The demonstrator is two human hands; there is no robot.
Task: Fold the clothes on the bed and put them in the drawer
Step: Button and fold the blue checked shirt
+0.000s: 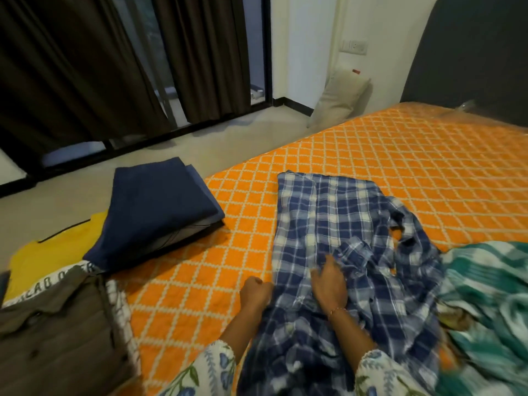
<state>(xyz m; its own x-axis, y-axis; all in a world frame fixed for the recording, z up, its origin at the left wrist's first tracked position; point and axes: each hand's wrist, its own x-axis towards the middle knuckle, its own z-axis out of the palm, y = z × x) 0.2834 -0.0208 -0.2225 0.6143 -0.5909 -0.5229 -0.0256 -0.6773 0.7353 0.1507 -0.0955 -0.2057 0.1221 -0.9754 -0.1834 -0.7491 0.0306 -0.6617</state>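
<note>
While the plaid shirt (337, 224) lies spread on the bed (400, 155), its long axis running away from the person, the left hand (255, 290) grips its near left edge with curled fingers and the right hand (328, 284) pinches bunched cloth mid-shirt.

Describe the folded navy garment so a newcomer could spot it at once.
Start at the orange quilted bed and go to its left edge nearest the curtains. The navy garment lies there as a neat rectangle, partly over a yellow shirt; it alone is plain dark blue.
</note>
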